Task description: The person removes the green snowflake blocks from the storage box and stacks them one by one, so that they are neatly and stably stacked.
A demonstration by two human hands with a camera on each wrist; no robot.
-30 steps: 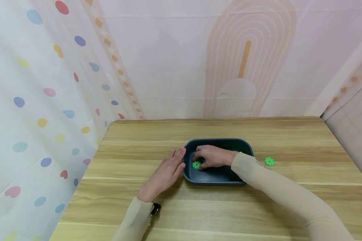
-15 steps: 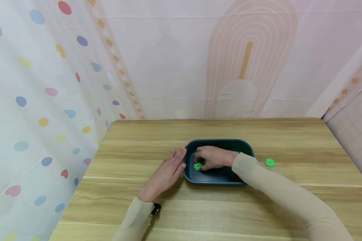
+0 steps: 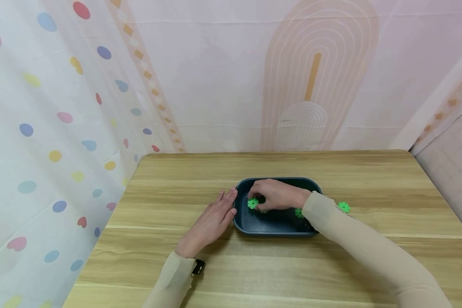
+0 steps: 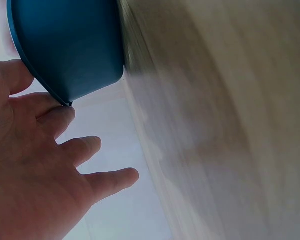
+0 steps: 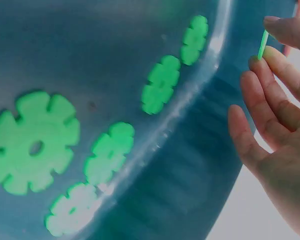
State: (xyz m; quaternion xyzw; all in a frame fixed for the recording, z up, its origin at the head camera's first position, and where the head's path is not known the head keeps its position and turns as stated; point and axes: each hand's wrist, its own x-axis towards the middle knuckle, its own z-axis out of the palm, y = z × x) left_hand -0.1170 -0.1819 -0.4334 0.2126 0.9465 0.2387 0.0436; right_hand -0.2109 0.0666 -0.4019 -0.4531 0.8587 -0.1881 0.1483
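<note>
A dark blue oblong bin (image 3: 277, 227) stands on the wooden table, and my left hand (image 3: 211, 220) lies against its left end, fingers extended. The left wrist view has that thumb and fingertips touching the bin's rim (image 4: 40, 80). Inside the bin, my right hand (image 3: 275, 194) pinches a green notched plastic disc (image 3: 253, 203) between thumb and fingers. The right wrist view shows the pinched disc edge-on (image 5: 263, 45), held above the bin floor. Several similar discs lie in the bin below, one large disc (image 5: 35, 142) nearest that camera.
One more green disc (image 3: 344, 207) lies on the table (image 3: 389, 192) to the right of the bin, close to my right sleeve (image 3: 354, 235). A patterned curtain (image 3: 223, 85) hangs behind the table and along its left side.
My right hand has risen a little inside the bin with the disc in its fingers. Another disc near the bin's right end has come into sight. The left hand has stayed put.
</note>
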